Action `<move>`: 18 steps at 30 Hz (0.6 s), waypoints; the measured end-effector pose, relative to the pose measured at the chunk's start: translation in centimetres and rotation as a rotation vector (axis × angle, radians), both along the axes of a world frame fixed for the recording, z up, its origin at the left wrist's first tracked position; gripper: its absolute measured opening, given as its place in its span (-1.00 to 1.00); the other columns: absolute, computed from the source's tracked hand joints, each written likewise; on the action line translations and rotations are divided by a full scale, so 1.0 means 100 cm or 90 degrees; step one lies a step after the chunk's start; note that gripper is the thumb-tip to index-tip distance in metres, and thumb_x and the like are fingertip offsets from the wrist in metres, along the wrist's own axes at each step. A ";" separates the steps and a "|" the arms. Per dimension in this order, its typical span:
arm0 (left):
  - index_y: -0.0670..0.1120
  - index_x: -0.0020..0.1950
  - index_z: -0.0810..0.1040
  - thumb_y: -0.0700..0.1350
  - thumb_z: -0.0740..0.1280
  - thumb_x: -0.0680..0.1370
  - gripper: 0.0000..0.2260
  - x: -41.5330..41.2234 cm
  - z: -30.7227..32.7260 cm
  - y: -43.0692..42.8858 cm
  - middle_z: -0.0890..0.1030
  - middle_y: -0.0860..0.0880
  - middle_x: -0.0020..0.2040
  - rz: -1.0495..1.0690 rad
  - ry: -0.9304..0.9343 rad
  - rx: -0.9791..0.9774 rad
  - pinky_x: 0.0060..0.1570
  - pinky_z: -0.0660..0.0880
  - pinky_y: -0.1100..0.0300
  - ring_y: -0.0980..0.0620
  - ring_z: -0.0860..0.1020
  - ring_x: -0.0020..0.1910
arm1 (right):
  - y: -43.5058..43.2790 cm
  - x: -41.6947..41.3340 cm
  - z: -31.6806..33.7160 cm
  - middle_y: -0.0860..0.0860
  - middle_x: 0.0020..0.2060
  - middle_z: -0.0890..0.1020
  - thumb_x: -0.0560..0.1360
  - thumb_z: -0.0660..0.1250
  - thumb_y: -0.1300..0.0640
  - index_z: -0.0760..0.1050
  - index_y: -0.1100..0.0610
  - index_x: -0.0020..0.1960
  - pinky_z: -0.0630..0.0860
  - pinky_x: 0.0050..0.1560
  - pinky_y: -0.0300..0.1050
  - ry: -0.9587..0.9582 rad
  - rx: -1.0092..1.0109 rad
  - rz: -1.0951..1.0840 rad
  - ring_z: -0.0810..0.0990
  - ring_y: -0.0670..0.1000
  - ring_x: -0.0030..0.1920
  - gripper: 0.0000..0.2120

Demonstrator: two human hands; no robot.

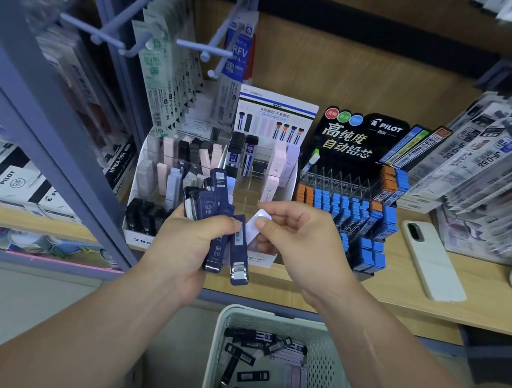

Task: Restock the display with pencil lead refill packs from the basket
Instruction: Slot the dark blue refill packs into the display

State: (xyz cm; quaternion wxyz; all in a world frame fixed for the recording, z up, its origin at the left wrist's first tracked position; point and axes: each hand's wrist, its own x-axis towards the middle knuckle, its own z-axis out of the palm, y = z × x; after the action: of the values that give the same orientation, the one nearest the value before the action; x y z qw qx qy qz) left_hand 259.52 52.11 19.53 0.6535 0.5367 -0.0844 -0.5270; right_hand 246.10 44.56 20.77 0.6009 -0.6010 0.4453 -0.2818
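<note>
Several navy lead refill packs [216, 196] fan out of the left grip [189, 240], its fingers curled tight around them, in front of the white display [139, 240] on the wooden shelf [395, 303] at twelve o'clock. The right grip [300, 239], just beside at three o'clock, pinches a small white pack [252, 229] between thumb and forefinger. At six o'clock the perforated basket [220, 341] holds loose black and pale pink packs [253, 376]. A white phone [430, 262] lies on the shelf at three o'clock.
</note>
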 end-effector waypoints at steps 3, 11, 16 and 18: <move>-0.15 0.06 0.58 -0.41 0.37 0.45 -0.74 0.003 0.001 -0.001 0.66 -0.09 -0.23 0.005 -0.002 -0.004 -0.49 0.50 0.16 -0.02 0.62 -0.38 | -0.006 -0.006 0.002 0.18 -0.13 0.70 0.53 0.37 0.34 0.62 0.21 0.12 0.65 -0.20 -0.12 -0.018 0.013 -0.006 0.65 0.03 -0.29 -0.82; -0.09 0.04 0.56 -0.41 0.39 0.44 -0.71 0.010 0.000 -0.001 0.68 -0.08 -0.18 0.007 0.004 -0.005 -0.40 0.52 0.13 -0.03 0.61 -0.34 | -0.035 -0.030 0.012 0.08 -0.17 0.71 0.53 0.34 0.40 0.61 0.17 0.12 0.62 -0.12 -0.17 -0.043 -0.013 0.000 0.66 -0.01 -0.22 -0.76; -0.08 -0.05 0.53 -0.43 0.38 0.44 -0.74 0.009 0.004 0.002 0.66 -0.02 -0.32 -0.003 -0.017 0.008 -0.53 0.45 0.21 0.05 0.56 -0.50 | -0.059 -0.038 0.020 0.05 -0.21 0.72 0.51 0.40 0.36 0.63 0.10 0.00 0.63 -0.10 -0.12 0.041 -0.127 -0.042 0.69 -0.01 -0.24 -0.81; -0.09 -0.04 0.51 -0.42 0.38 0.44 -0.74 0.009 0.004 0.003 0.64 0.00 -0.37 -0.006 -0.019 0.018 -0.55 0.44 0.23 0.06 0.55 -0.53 | -0.068 -0.037 0.023 0.05 -0.20 0.72 0.51 0.41 0.35 0.64 0.12 0.01 0.65 -0.08 -0.10 0.064 -0.165 -0.059 0.69 -0.01 -0.24 -0.83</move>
State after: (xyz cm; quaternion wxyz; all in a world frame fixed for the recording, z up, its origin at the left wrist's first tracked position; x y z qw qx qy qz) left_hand 260.46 52.41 19.96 0.6421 0.5534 -0.0895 -0.5230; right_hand 242.35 37.74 23.11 0.4817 -0.6657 0.4617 -0.3342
